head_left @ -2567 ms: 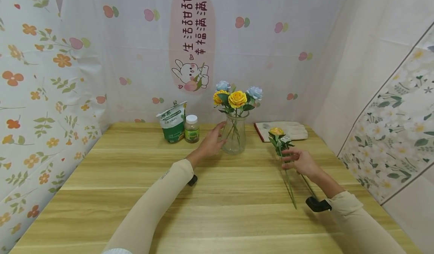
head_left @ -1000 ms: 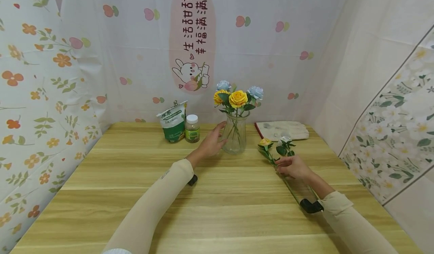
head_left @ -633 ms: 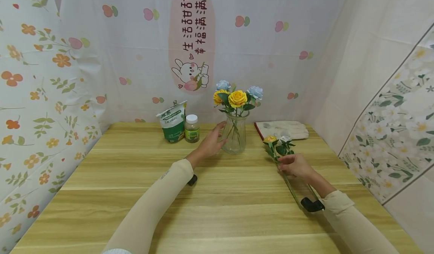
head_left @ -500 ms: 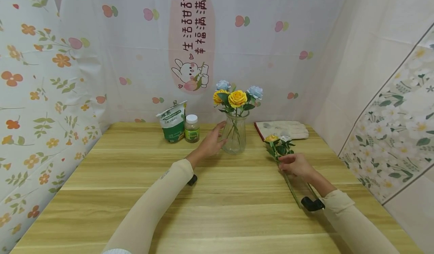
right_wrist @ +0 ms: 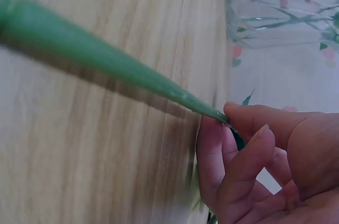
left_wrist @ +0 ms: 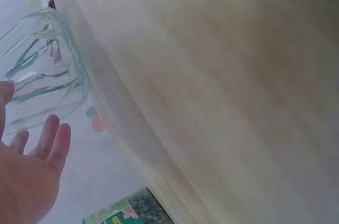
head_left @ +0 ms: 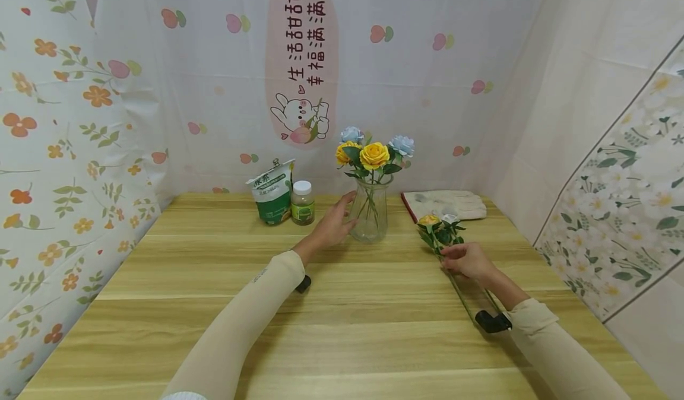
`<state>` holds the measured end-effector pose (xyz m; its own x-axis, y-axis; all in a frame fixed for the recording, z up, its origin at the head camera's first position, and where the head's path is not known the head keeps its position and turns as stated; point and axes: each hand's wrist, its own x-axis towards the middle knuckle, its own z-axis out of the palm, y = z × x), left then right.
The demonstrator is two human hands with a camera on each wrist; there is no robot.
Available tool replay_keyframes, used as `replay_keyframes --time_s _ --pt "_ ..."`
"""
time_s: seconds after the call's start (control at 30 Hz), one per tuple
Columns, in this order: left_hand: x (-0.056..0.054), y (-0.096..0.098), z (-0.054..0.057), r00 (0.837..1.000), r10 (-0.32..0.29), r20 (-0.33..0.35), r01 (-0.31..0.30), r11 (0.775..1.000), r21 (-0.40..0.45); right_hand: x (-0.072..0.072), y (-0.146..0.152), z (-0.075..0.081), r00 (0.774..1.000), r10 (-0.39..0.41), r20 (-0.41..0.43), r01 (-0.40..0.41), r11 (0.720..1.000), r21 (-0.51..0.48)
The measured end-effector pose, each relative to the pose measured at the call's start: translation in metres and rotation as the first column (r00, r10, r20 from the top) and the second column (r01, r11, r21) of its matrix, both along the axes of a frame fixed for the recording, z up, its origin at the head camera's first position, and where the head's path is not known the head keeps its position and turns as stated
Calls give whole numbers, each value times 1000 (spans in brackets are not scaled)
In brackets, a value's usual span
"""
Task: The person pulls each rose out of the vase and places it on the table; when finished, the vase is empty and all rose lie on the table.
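One pinch, one spread

The glass vase (head_left: 369,225) stands beside your left hand (head_left: 332,225), fingers straight, contact unclear. To its right, your right hand (head_left: 470,262) pinches the yellow rose (head_left: 429,220) by its stem and hides part of the white rose (head_left: 450,218).

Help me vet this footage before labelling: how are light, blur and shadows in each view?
Head: even light, front yellow rose fairly crisp, faint shadow beside the left sleeve; left wrist: hazy and washed out, wooden tabletop soft, pale glints on the glass vase; right wrist: near end of the green flower stem blurred, dark shadow below it.
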<state>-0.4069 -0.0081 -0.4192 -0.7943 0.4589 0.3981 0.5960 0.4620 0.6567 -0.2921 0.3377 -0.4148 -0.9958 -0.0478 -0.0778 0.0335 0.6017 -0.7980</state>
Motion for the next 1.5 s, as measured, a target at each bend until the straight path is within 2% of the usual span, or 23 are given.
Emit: replay_keyframes --time_s 0.27,0.43,0.67,1.13,1.33,1.5 --pt "1 -1 1 1000 -1 9 1 1000 7 -1 1 2 1000 6 26 -7 1000 25" --pt "1 -1 1 1000 1 6 -1 1000 2 -2 2 5 1000 21 11 -21 1000 17" --pt "1 -1 0 1000 -4 8 4 1000 -4 -4 3 12 1000 -25 -1 25 998 49" --pt "3 -2 5 999 17 28 -16 998 -60 -12 -6 22 996 -14 -86 19 998 62" --pt "5 -2 7 999 12 39 -11 999 -37 -15 -20 34 989 -19 -144 32 995 91" --pt "4 -1 6 1000 10 25 -10 1000 -26 -22 -32 41 983 -7 -182 21 997 76"
